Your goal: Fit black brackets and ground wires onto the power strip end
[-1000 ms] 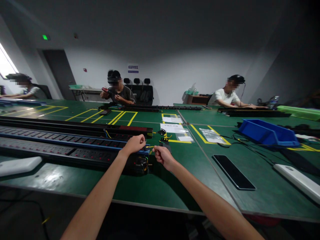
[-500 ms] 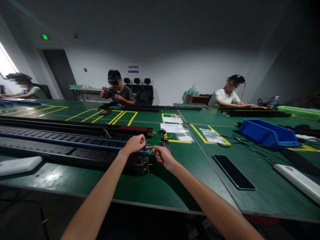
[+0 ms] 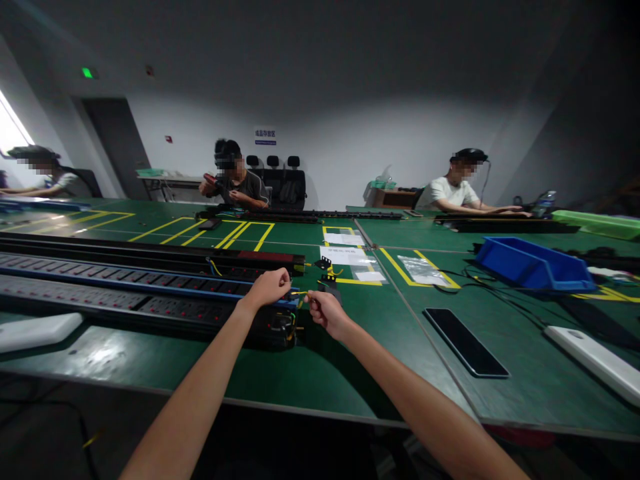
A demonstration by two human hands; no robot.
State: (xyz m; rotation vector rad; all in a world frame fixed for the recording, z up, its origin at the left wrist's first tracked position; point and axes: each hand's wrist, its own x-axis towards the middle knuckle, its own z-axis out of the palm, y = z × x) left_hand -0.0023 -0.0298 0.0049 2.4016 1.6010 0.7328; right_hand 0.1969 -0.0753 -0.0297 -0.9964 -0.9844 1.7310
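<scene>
Several long power strips [image 3: 185, 308] with rows of sockets and small red marks lie side by side from the left, one of them blue-edged. My left hand [image 3: 270, 288] rests on the right end of the blue-edged strip, its fingers curled closed; what they hold is hidden. A thin yellow wire [image 3: 299, 293] runs from that end toward my right hand [image 3: 326, 313], which pinches its tip between thumb and forefinger. Just beyond my right hand are black perforated brackets [image 3: 329, 277]. Loose wires [image 3: 293, 321] stick out of the nearest strip's end.
To the right lie a black phone [image 3: 465, 341], a white power bank-like block [image 3: 593, 363] and dark cables. A blue bin [image 3: 537, 265] stands behind them. Papers [image 3: 345, 255] and yellow tape mark the green table [image 3: 380, 360]. Co-workers [image 3: 240, 183] sit across the table.
The view has shifted very slightly. Both hands keep nearly the same place and grip at the strip's end.
</scene>
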